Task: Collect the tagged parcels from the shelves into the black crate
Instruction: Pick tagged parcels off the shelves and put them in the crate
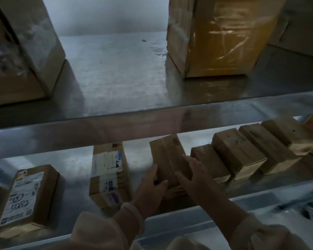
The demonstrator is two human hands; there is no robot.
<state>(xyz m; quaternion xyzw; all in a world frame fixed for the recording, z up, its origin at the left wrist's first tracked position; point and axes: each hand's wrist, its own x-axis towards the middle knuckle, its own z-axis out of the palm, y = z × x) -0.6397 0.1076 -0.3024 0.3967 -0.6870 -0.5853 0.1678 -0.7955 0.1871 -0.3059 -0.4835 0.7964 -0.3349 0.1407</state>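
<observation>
Grip first: the left grip [152, 186] clasps the near left corner of a small brown parcel [167, 156], thumb on the near face and fingers up its side. The right grip [193, 175] lies over the top with fingers fairly straight, pressing rather than clasping. The parcel sits on the lower shelf [76, 195], near its front edge. So one-sided a hold could let it twist and slip when lifted. Just beside the right grip, a row of leaning boxes [238, 152] could topple if brushed. A high lift would strike the upper shelf [152, 121]. Dim light hides any tag, so a wrong pick is possible. No black crate is in view.
</observation>
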